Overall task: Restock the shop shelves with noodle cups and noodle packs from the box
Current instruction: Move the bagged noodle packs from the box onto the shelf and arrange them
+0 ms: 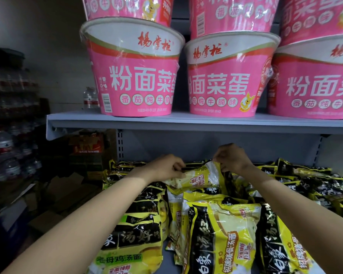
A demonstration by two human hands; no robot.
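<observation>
Noodle cups [136,76] — pink tubs with white rims and white lettering, film-wrapped — are stacked upright two high in a row along the upper shelf. Noodle packs [222,236] — yellow and black bags — are piled loosely on the lower shelf, overlapping, most lying tilted. One yellow-and-white pack [198,177] is held at the back of the pile, its ends pinched from both sides.
</observation>
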